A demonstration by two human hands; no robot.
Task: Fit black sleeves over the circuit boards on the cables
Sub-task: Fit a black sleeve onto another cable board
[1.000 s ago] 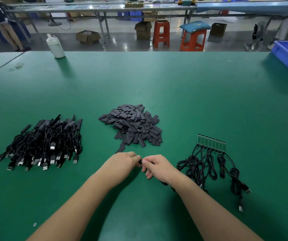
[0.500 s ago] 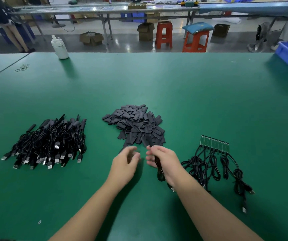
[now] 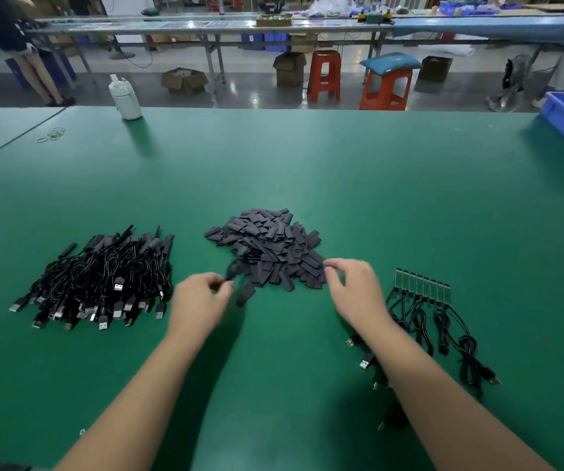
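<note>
I see my left hand (image 3: 202, 300) pinching a blurred dark piece, I think a cable (image 3: 240, 280) whose board is already covered, just at the near left edge of the sleeve pile (image 3: 274, 248). My right hand (image 3: 352, 290) hovers at the near right edge of the same pile with the fingers (image 3: 330, 266) loosely curled; if it already holds a sleeve I cannot tell, because of the blur. The step in hand, as I judge it, is to put the finished cable with the done heap (image 3: 104, 277) on the left and to take one fresh sleeve. To do it well I would pick only one sleeve from the edge of the pile, not from the middle, and squeeze its flat sides so the mouth opens before it meets a board. The sleeves are short, flat, matte dark grey tubes, light and easy to scatter. The bare circuit boards (image 3: 421, 287) on the right are thin, narrow, greenish strips lying in a neat row on the green desk (image 3: 341, 178), each with a thin glossy black wire coiled behind and a metal plug at the end.
</note>
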